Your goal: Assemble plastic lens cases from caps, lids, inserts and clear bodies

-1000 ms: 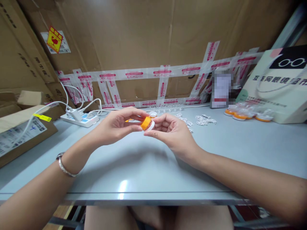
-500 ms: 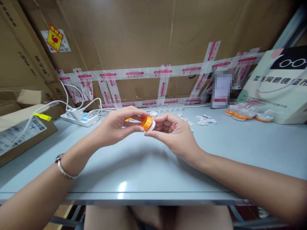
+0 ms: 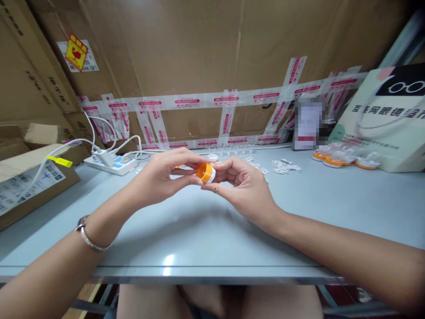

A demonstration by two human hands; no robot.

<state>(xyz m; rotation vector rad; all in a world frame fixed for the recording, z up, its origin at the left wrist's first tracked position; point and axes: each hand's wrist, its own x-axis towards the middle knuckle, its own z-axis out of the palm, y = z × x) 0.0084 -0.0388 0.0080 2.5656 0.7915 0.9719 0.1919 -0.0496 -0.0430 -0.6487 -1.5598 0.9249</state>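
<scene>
Above the middle of the table, an orange plastic ring [image 3: 205,172] and a white round part [image 3: 212,175] sit against each other between my hands. My left hand [image 3: 172,173] pinches the orange side with thumb and fingers. From the other side, my right hand [image 3: 241,184] grips the white part, its remaining fingers curled in. The ring's hollow opening faces left and toward me. Just behind the fingers lies a small white round cap [image 3: 213,157]. Something orange behind my left fingers is mostly hidden.
Small white plastic pieces [image 3: 285,167] lie to the right, and clear round pieces [image 3: 235,149] line the back. Several orange-and-white assemblies [image 3: 332,160] sit near a paper bag [image 3: 378,133]. A phone [image 3: 308,124] leans at the back; a power strip [image 3: 114,165] and cardboard box [image 3: 36,177] are left.
The orange ring has turned slightly, so more of its hollow opening shows. Both hands stay in nearly the same place, still gripping the parts.
</scene>
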